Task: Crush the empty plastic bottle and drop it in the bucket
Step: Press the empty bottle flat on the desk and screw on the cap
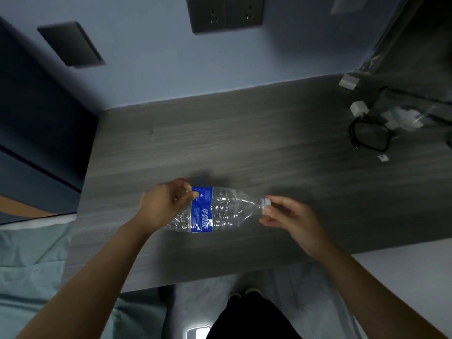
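Note:
A clear plastic bottle (pixel 220 209) with a blue label lies on its side just above the grey wooden table (pixel 244 143), its white cap pointing right. My left hand (pixel 163 204) grips the bottle's base end, fingers closed around it. My right hand (pixel 286 217) holds the white cap (pixel 265 205) between thumb and fingers. The bottle's walls look dented and wrinkled. No bucket is in view.
A white charger (pixel 359 109) with a coiled black cable (pixel 370 137) and clear plastic wrapping (pixel 403 118) lie at the table's far right. Wall sockets (pixel 223 13) sit above the table. A teal bed cover (pixel 31 270) lies to the left; the floor shows below the table's front edge.

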Available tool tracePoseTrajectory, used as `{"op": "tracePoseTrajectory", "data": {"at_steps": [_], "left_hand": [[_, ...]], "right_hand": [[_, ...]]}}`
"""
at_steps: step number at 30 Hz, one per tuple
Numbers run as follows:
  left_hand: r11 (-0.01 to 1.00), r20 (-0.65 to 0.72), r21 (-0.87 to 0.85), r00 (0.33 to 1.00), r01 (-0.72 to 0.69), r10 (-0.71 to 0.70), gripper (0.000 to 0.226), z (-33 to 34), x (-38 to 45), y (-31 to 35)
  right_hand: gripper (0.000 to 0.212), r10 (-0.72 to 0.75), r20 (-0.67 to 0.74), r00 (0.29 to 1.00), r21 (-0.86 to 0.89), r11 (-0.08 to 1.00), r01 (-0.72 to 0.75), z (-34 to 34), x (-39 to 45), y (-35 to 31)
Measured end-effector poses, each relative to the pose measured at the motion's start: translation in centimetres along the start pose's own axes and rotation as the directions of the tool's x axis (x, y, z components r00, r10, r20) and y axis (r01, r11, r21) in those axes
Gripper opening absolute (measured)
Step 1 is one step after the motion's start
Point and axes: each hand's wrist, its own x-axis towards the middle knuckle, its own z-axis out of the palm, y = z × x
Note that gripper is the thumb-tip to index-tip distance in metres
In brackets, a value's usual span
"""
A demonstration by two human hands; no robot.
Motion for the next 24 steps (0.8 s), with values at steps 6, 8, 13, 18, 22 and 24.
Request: {"op": "tracePoseTrajectory", "data": {"at_steps": [6, 8, 13, 18, 22, 24], "left_hand": [[0.998, -0.076, 0.041, 0.996, -0.051, 0.054, 0.023, 0.08, -0.71, -0.22], [0.998, -0.097, 0.040, 0.993, -0.057, 0.061, 0.033, 0.16, -0.87, -0.23], [0.999, -0.030, -0.015, 0.999, -0.028, 0.027, 0.026, 0.19, -0.71, -0.59], [1.000, -0.018, -0.011, 1.000, -0.019, 0.019, 0.021, 0.38, -0.63, -0.76], [0.999, -0.110, 0.022, 0.993, -0.033, 0.035, 0.034, 0.59, -1.00, -0.33], [0.998, -0.152, 0.035, 0.987, -0.047, 0.052, 0.030, 0.69, -1.07, -0.23]], "right_hand": [[0.018, 0.106, 0.004, 0.994, 0.038, 0.994, -0.106, 0.39, 0.19, -0.33], [0.019, 0.145, 0.014, 0.989, 0.066, 0.987, -0.145, 0.45, 0.24, -0.32], [0.015, 0.134, 0.026, 0.991, 0.045, 0.990, -0.135, 0.58, 0.04, -0.19], [0.022, 0.091, 0.003, 0.996, 0.008, 0.996, -0.091, 0.57, -0.06, -0.32], [0.016, 0.112, -0.014, 0.994, 0.013, 0.994, -0.112, 0.67, 0.27, -0.53], [0.012, 0.121, -0.013, 0.993, 0.016, 0.993, -0.121, 0.75, 0.30, -0.73]]}}
